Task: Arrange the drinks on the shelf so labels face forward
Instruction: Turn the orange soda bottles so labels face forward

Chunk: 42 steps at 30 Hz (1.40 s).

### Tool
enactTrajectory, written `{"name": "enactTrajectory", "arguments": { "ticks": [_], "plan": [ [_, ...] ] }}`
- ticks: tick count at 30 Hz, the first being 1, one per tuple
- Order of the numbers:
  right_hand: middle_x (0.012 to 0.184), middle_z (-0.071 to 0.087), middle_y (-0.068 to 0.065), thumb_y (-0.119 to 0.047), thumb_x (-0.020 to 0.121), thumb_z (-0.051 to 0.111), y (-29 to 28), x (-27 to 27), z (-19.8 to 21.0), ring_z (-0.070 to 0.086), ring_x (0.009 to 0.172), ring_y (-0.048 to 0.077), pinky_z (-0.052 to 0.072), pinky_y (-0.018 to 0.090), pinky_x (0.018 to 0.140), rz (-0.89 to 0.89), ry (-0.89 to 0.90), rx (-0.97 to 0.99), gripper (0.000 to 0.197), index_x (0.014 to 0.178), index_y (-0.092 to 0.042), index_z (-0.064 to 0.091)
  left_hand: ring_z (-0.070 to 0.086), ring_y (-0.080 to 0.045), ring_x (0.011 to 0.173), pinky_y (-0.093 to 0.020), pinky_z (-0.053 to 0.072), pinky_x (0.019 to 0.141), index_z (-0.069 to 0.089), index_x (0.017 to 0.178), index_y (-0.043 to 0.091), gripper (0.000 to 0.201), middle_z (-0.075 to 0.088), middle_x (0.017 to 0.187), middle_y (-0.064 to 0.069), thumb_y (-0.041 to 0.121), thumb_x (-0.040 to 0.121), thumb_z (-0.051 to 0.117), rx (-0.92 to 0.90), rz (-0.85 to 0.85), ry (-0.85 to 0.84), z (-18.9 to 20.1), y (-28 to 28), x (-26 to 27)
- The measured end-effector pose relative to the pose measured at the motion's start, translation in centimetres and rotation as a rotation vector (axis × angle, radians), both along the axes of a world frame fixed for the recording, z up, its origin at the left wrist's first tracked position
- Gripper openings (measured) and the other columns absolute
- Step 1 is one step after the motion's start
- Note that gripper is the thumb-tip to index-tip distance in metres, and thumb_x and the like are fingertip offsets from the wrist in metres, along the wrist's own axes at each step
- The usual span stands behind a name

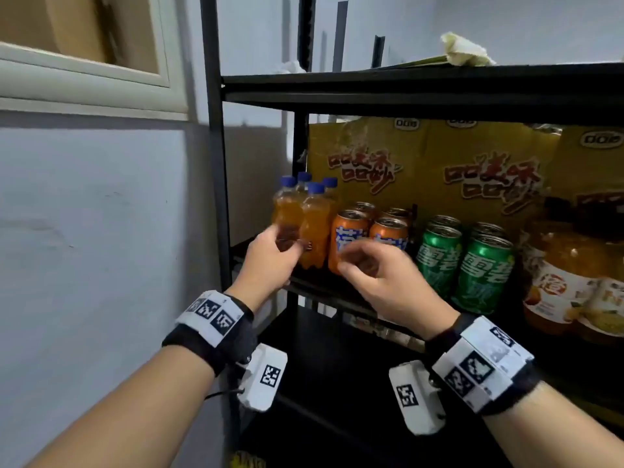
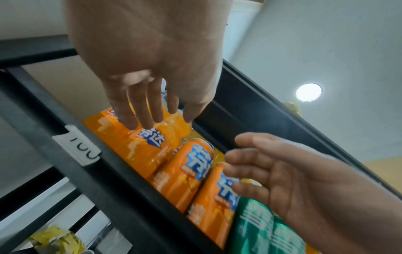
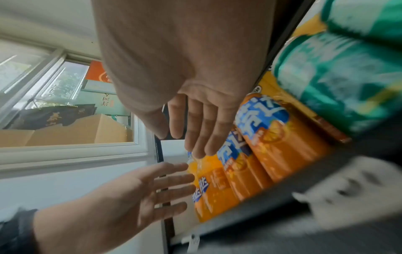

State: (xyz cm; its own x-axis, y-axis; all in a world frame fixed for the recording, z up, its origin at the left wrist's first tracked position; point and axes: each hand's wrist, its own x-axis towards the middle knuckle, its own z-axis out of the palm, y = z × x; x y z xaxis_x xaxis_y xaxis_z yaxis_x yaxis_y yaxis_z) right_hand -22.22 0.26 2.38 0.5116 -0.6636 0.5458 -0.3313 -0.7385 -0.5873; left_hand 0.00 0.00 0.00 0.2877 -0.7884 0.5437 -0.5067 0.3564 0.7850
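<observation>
1. The orange soda bottles [image 1: 305, 228] stand at the left end of the shelf [image 1: 317, 288], close behind its front edge; the front ones already show blue lettering from below.
2. My left hand [image 1: 270, 261] reaches for the nearest bottle with fingers [image 2: 139, 110] straight and loose, gripping nothing.
3. My right hand [image 1: 381, 282] hovers before the orange cans [image 1: 368, 238], fingers relaxed and empty.
4. To do this well, I think I should take a bottle low on its body, twist it in place, and avoid nudging its neighbours.
5. The green cans [image 1: 466, 265] further right already face forward.
</observation>
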Motion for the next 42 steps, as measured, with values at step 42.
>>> {"name": "enactTrajectory", "arguments": {
  "ticks": [42],
  "plan": [
    [0.095,0.08,-0.005,-0.038,0.068,0.095,-2.0,9.0,6.4,0.077,0.087,0.01,0.065,0.032,0.076,-0.101,-0.321,0.243,0.041,0.101,-0.024,0.075,0.072,-0.01,0.106,-0.033,0.061,0.09,0.05,0.131,0.034,0.066,0.071,0.121,0.003,0.029,0.077,0.089,0.068,-0.51,0.338,1.8,1.0,2.0]
  ]
}}
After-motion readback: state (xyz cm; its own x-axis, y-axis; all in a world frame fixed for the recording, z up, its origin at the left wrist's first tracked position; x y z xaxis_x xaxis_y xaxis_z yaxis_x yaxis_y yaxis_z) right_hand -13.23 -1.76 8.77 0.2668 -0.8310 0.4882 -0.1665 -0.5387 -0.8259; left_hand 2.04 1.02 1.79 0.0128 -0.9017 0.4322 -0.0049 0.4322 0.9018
